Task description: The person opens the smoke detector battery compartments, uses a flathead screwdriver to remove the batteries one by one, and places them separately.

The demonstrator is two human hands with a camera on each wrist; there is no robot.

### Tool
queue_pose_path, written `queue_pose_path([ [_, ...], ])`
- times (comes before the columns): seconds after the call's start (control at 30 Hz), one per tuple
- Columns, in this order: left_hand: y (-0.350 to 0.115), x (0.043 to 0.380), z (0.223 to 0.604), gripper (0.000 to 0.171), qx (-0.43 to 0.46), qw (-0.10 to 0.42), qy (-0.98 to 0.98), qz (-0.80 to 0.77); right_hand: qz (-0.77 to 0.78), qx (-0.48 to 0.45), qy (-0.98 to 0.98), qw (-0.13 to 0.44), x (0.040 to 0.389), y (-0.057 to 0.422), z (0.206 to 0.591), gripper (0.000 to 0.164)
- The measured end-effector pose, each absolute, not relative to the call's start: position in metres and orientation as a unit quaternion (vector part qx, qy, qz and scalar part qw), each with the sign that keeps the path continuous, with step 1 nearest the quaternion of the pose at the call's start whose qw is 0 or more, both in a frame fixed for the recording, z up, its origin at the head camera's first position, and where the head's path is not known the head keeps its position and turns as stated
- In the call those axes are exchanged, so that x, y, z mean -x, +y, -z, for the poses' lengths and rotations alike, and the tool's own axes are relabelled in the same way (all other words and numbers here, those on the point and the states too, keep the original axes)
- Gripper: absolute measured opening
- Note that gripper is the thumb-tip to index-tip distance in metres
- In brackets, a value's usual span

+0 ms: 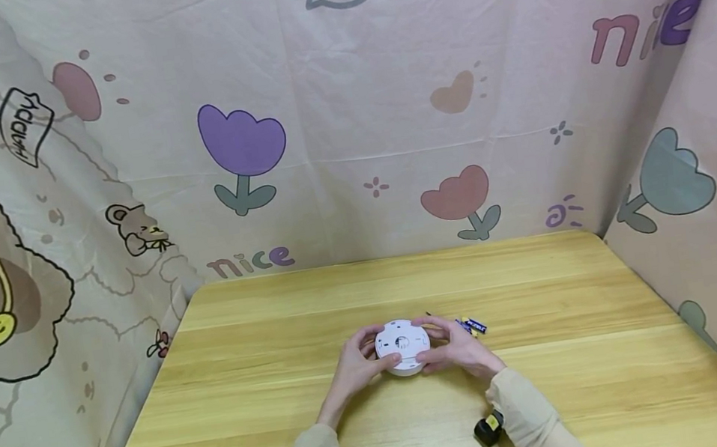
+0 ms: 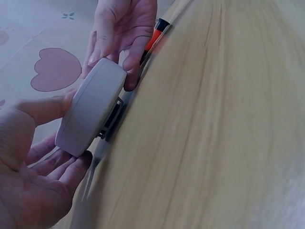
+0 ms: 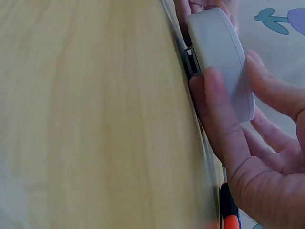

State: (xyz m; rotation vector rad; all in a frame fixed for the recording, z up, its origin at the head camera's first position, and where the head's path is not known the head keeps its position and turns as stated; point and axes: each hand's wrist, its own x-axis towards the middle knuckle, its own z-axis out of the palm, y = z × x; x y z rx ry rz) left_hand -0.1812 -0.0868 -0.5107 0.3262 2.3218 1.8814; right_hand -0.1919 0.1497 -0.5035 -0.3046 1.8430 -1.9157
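Note:
Both hands hold a round white device [image 1: 403, 346], which looks like a smoke alarm, low over the table. Its face with small printed marks and a round centre is turned up. My left hand [image 1: 354, 367] grips the left edge, thumb on the upper face and fingers at the rim and below. On the opposite edge my right hand [image 1: 457, 350] has a similar grip. In the left wrist view, the device's plain side wall shows, with a small dark-framed part [image 2: 112, 118] under it, close to the table. Part of the underside is hidden.
Blue batteries [image 1: 476, 325] lie just beyond my right hand on the wooden table [image 1: 251, 389]. A screwdriver with an orange and black handle [image 2: 156, 37] lies near them, mostly hidden in the head view. Printed cloth [image 1: 346, 127] hangs behind and at both sides.

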Motion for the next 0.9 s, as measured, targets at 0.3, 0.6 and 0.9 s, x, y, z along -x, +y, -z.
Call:
queue_pose_path([
  [0.3, -0.0855, 0.1773, 0.5040, 0.065, -0.101, 0.061, 0.767, -0.630, 0.678, 0.124, 0.695, 0.207, 0.1922, 0.1485, 0.5042, 0.072],
  [0.6, -0.0850, 0.1762, 0.5051, 0.065, -0.094, 0.057, 0.763, -0.637, 0.670, 0.119, 0.704, 0.204, 0.1922, 0.1488, 0.5062, 0.072],
  [0.9, -0.0840, 0.1746, 0.5018, 0.065, -0.086, 0.057, 0.766, -0.635, 0.672, 0.118, 0.703, 0.199, 0.1905, 0.1473, 0.5052, 0.071],
])
